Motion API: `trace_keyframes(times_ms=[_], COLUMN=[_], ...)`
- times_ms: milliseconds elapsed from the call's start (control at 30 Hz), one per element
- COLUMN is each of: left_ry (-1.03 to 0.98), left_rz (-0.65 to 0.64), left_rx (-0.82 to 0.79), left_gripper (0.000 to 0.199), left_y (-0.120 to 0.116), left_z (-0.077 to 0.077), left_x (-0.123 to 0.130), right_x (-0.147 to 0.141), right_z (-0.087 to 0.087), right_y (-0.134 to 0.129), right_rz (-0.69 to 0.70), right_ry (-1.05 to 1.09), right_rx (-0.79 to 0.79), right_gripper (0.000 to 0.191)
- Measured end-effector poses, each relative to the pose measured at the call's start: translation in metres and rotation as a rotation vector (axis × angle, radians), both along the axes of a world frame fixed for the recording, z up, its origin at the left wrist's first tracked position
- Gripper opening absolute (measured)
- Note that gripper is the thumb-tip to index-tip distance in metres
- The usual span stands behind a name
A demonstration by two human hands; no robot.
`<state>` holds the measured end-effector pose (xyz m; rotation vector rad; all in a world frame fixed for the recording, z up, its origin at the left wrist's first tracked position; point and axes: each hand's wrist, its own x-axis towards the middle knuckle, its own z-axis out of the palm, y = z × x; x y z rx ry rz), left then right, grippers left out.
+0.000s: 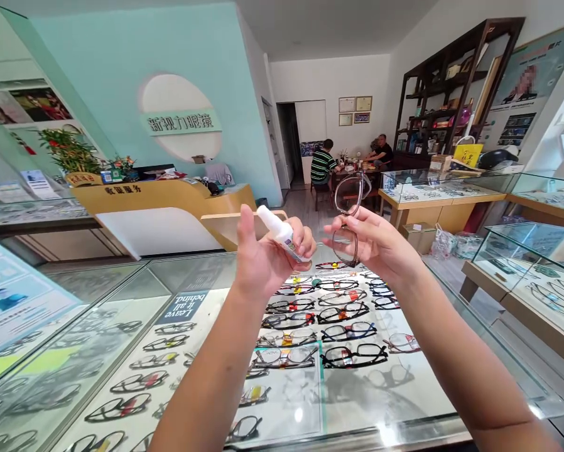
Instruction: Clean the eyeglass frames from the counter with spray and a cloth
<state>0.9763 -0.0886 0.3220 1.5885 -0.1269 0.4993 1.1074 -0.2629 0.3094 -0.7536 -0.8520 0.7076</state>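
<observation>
My left hand point(267, 257) is wrapped around a small white bottle point(282, 233) with a pointed white nozzle and a printed label; the thumb sticks up, away from it. The bottle leans, its nozzle toward the upper left. In my right hand point(374, 242) a pair of eyeglasses point(335, 199) with a thin dark frame is pinched near the bridge. The glasses stand on end, one lens above the other, a short way right of the bottle. Both hands are held above a glass display case point(305, 408), in which rows of eyeglasses point(343, 314) lie.
Another glass case point(536, 251) stands at the right, and a further display counter point(444, 194) lies behind it. A wooden reception counter point(169, 194) is at the back left. Two people sit at a table point(352, 166) in the rear. A poster board point(22, 301) leans in at the left.
</observation>
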Motion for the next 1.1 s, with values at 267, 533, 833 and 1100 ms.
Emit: trace_keyframes(times_ms=[267,533,833,1100], left_ry=[-0.017,-0.012,0.056,0.062], left_rz=[0.074,0.145,0.215,0.173], left_rx=[0.001,0.169,0.264,0.33], left_gripper=[0.075,0.065,0.063,0.059], left_y=[0.008,0.019,0.012,0.006], left_z=[-0.011,-0.028,-0.027,-0.022], left_x=[0.012,0.021,0.022,0.015], right_x=[-0.004,-0.007,-0.008,-0.004], right_z=[-0.018,-0.013,-0.012,-0.012], right_y=[0.022,0.018,0.017,0.016], right_rz=[0.054,0.081,0.144,0.134], right_ry=[0.026,-0.009,-0.017,-0.015], right_rx=[-0.09,-0.134,-0.18,-0.151], right_gripper=[0.031,0.029,0.028,0.025])
